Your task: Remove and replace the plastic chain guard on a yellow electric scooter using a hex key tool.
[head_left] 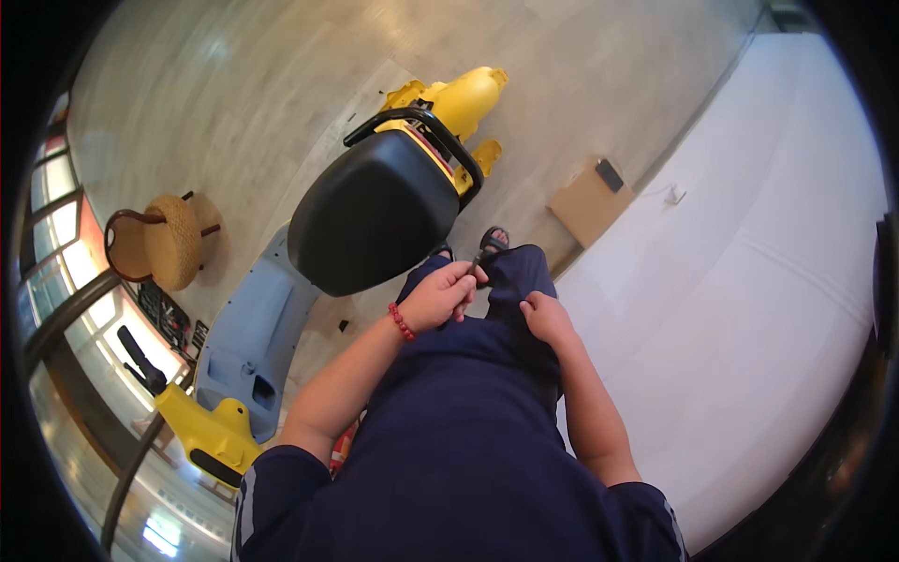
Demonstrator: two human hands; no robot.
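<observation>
In front of my waist, my left hand (444, 296), with a red bead bracelet on its wrist, is closed around a thin dark stick-like tool (475, 268). Only a short end of it shows past the fingers, so I cannot tell its kind. My right hand (547, 317) hangs by my right thigh, fingers curled in a loose fist with nothing visible in it. Ahead and to the left is a yellow scooter with a black seat (375, 214); neither hand touches it. Its grey-blue footboard (245, 328) stretches toward the yellow handlebar part (201, 421).
A white covered surface (730, 309) fills the right side. Beside it lies a flat piece of cardboard (582, 208) with a dark phone-like object (609, 175) on top. A woven chair (157, 242) stands on the left, near a black tool case (166, 317). A black rear rail (440, 122) curves behind the seat.
</observation>
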